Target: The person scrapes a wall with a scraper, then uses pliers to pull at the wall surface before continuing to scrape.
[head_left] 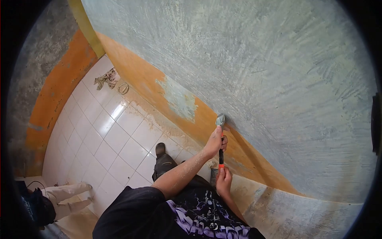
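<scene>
A long-handled scraper [221,157] with a black and orange handle is held in both hands. My left hand [217,142] wraps round the upper part of the handle, just below the blade. At the orange butt end, my right hand [224,181] is closed on the handle. The scraper's grey, dusty head [220,119] meets the wall [270,79] near the line between the rough grey-green surface and the orange band [207,113]. A patch of the orange band [177,99] is bare down to pale green. Pale flecks cover my left forearm.
Crumpled cloth [106,79] and a ring-shaped object [123,88] lie on the white tiled floor [99,147]. Scraped debris [153,121] runs along the wall's foot. Another person [65,199] in light trousers stands at lower left. A grey slatted object [214,175] is beside my right hand.
</scene>
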`<state>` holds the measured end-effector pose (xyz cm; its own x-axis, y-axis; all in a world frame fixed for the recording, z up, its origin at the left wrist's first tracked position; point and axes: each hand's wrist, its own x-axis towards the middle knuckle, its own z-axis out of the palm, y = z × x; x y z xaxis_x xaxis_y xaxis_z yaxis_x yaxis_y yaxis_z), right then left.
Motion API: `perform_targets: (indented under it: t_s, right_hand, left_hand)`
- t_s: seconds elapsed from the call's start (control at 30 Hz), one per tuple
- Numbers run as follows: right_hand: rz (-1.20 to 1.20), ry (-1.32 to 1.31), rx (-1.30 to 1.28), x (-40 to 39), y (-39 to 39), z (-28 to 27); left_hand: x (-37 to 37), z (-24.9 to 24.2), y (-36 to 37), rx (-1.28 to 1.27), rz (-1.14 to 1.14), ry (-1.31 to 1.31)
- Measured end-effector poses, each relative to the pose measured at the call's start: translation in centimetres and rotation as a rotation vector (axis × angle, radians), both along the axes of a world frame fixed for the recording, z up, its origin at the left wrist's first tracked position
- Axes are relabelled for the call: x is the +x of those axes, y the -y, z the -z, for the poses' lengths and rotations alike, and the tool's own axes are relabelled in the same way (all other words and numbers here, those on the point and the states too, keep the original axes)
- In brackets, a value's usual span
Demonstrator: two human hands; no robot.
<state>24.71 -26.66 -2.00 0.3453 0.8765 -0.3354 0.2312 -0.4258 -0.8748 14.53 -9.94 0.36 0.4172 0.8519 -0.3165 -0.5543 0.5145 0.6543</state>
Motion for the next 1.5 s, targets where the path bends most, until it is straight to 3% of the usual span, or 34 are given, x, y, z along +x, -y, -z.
perform_targets:
  t_s: [0.43,0.73,0.83,0.93,1.33,1.5]
  right_hand:
    - [0.033,-0.131,0.018,1.0,0.9,1.2]
    - [-0.137,0.173,0.098,-0.5,-2.4,-1.6]
    - [-0.03,-0.108,0.039,0.5,-0.7,0.8]
    - [0.004,-0.158,0.02,1.1,0.0,1.6]
    - [-0.047,0.052,0.03,0.0,-0.2,0.8]
    - [0.01,-0.042,0.008,0.5,0.5,0.9]
  left_hand:
    - [0.8,0.0,0.3,0.016,0.013,0.004]
    - [-1.1,0.1,-1.3,0.018,-0.073,0.026]
    - [0.0,0.1,-0.8,-0.023,-0.038,-0.002]
    - [0.4,0.2,-0.3,0.027,-0.002,0.008]
    - [-0.2,0.1,-0.7,0.018,0.004,-0.008]
    - [0.5,-0.4,0.0,-0.003,0.0,-0.022]
